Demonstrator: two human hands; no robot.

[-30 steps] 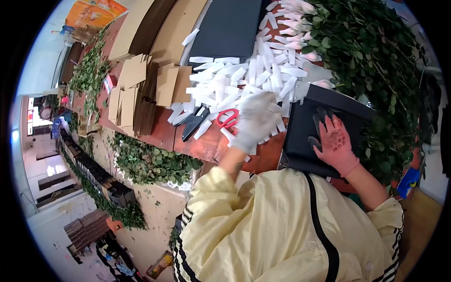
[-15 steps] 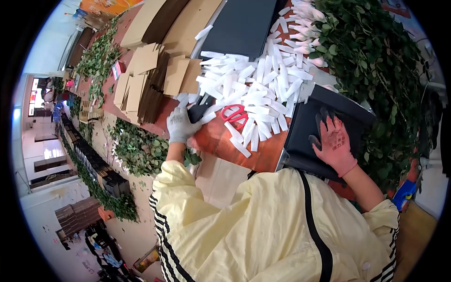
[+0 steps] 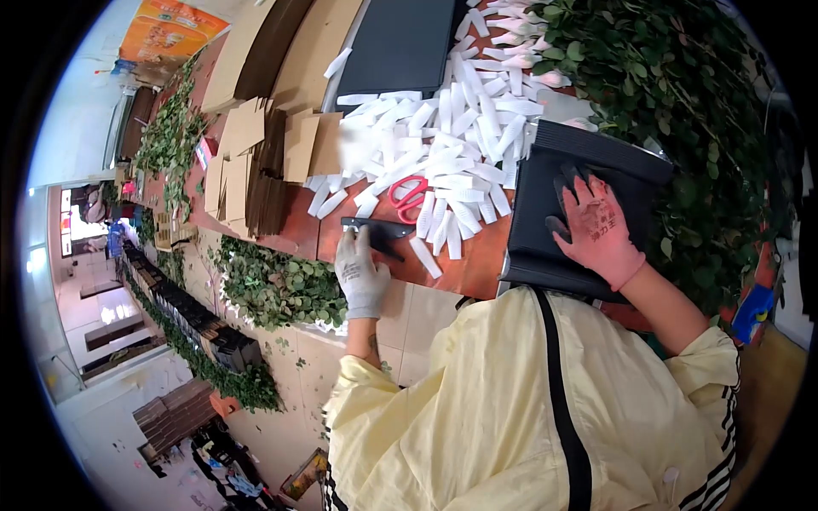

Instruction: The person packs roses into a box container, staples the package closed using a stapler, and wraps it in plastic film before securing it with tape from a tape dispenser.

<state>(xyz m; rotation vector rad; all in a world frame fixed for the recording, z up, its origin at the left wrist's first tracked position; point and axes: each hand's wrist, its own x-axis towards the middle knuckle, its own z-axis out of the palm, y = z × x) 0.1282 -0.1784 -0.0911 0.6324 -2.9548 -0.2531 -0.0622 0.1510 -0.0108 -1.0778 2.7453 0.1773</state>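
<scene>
My left hand [image 3: 360,279], in a whitish knit glove, is at the table's front edge, its fingers closed on a black tool [image 3: 381,228] that looks like a stapler. To the tool's right lie red-handled scissors [image 3: 409,198], partly under a heap of white mesh sleeves [image 3: 460,162]. My right hand [image 3: 598,223], in a pink glove with dark fingertips, rests with its fingers spread on a black flat piece with a ribbed edge [image 3: 545,247]. Whatever is beneath that piece is hidden.
Stacked cardboard pieces [image 3: 243,170] stand on the left of the reddish table [image 3: 298,226], with a dark panel [image 3: 396,47] behind. Sleeved pale pink flowers [image 3: 520,51] and dense leafy stems [image 3: 673,94] fill the right. More foliage [image 3: 281,285] lies below the table at left.
My left hand has drawn the black tool toward me and to the right, near the table edge. My right hand stays on the black piece. The view has shifted slightly.
</scene>
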